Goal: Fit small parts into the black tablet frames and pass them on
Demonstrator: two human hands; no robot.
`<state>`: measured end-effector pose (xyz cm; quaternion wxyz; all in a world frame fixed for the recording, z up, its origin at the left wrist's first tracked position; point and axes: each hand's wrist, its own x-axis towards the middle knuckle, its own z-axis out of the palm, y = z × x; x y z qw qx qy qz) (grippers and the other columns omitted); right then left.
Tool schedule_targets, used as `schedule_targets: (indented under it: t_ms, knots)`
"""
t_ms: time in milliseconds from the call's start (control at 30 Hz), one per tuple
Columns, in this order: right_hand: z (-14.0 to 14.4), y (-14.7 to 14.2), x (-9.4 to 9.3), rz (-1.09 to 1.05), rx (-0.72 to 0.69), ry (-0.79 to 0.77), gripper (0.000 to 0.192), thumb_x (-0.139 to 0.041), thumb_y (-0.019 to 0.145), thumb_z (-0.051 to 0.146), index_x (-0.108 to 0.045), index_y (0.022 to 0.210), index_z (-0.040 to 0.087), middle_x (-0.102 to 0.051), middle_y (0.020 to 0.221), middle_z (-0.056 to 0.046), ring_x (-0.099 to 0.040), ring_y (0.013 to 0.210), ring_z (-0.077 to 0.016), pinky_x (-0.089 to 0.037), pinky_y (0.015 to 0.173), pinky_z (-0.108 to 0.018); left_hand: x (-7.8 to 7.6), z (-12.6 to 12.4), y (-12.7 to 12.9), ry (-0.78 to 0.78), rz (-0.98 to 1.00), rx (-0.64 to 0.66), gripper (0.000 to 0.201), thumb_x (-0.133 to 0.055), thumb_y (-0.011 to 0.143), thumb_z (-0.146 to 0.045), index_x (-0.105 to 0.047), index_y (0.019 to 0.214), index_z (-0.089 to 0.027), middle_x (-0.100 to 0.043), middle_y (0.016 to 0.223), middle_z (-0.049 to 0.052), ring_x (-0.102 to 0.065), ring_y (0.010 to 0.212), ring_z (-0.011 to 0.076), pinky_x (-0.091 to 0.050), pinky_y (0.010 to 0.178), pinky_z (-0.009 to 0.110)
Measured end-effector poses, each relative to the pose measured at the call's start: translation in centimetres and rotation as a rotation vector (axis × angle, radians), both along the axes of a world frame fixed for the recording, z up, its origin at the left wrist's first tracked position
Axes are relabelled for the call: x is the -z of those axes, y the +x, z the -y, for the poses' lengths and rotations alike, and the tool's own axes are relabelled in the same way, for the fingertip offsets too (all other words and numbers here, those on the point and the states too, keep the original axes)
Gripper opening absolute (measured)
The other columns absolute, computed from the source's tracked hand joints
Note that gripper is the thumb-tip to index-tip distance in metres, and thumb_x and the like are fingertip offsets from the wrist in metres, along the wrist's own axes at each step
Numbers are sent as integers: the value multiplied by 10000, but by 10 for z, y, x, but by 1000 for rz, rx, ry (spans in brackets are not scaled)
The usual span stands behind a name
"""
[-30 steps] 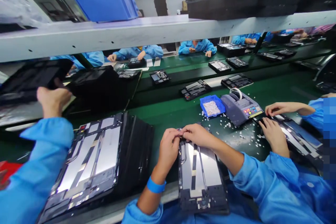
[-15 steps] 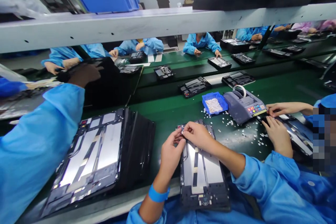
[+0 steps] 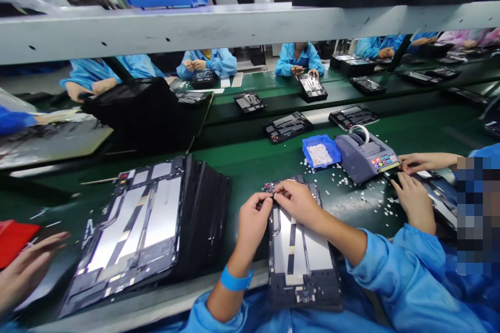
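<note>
An opened tablet [image 3: 312, 250] with bare silver panels and dark ribbon cables lies in front of me, its lower end at the bench edge. My left hand [image 3: 252, 223], with a blue band on the wrist, is closed in a pinch at the tablet's upper left corner. Right beside it, my right hand [image 3: 299, 203] bends over the top end, thumb and fingers pinched together. The fingertips of both hands almost meet there. Whatever they hold is too small and too covered to make out.
A tall stack of opened tablets [image 3: 136, 223] stands left. A blue tray [image 3: 321, 152] of white bits and a tape dispenser [image 3: 365, 153] are ahead. Co-workers' hands work at right [image 3: 416, 197] and left [image 3: 29, 276], near a red item [image 3: 15, 242]. A shelf [image 3: 234, 31] crosses above.
The co-worker's sleeved arm at left has drawn back from over the stack; a hand and a red item now show there. My hands stay at the tablet's top with slight finger movement.
</note>
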<state>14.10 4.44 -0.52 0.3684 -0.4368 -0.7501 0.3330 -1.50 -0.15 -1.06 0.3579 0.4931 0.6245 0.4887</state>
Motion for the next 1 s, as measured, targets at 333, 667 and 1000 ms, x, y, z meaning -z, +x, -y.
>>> schedule_targets:
  t_ms: [333,667,1000]
  knots:
    - [4,1,-4,175,-21,61,86,-692,900,185,-740,963,216,-756,910,-36,-665,832,-193,-465,779,-289,-2,1,7,31,-40,5,169,-610,842,-322,-734,862,-208,-745,835,37,-677,788,213,-528,734,326]
    - [-4,8,-3,233,-30,90,150,-617,901,152,-753,925,210,-771,903,-47,-691,835,-194,-489,792,-278,-2,38,-112,249,-76,-5,513,-564,802,-832,-756,889,-364,-756,1197,46,-421,1501,318,-103,1317,539]
    - [0,2,1,191,9,129,163,-629,926,150,-744,1029,201,-788,1014,-60,-715,935,-202,-502,864,-288,-1,45,-131,278,-340,85,631,-296,985,-746,-782,1039,-347,-735,1287,86,-359,1539,313,-114,1301,625]
